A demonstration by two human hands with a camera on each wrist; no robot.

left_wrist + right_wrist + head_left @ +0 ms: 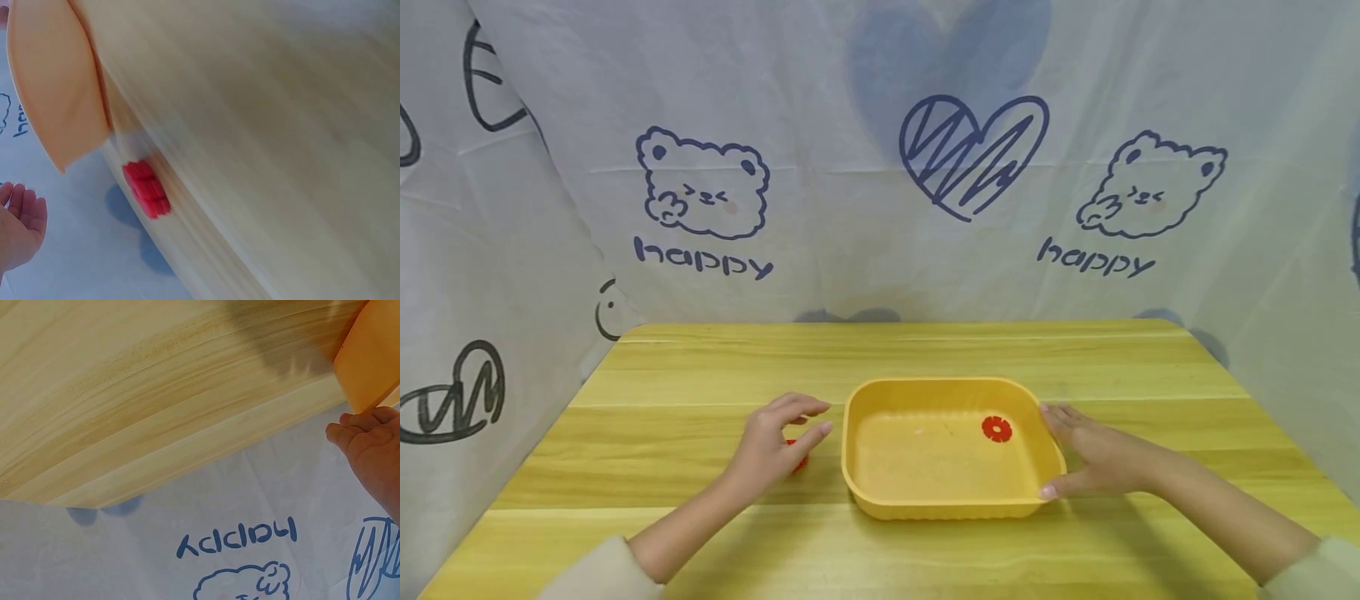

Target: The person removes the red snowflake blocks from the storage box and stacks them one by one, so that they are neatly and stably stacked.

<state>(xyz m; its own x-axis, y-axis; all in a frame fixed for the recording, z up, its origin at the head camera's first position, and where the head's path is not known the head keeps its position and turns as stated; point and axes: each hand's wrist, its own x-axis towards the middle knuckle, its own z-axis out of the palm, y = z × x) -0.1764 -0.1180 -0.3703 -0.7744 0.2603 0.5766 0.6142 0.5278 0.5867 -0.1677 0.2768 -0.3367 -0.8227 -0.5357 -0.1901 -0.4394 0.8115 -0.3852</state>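
Observation:
A yellow plastic tray (940,504) with rounded corners stands on the table. Inside it, toward the right, lies a red notched disc (997,429). My right hand (1093,454) touches the tray's right side, thumb and fingers spread along the rim; in the right wrist view, fingertips (350,425) meet its edge. Left of the tray my left hand (775,442) hovers with loosely bent fingers, holding nothing. Partly hidden behind that hand is a red notched piece (797,458). The left wrist view shows this red piece (147,189) on the table, apart from the hand (22,225).
The wood-grain table (700,358) carries the tray. A white cloth (820,208) with printed bears and hearts hangs behind it, and more cloth hangs along the left and right sides.

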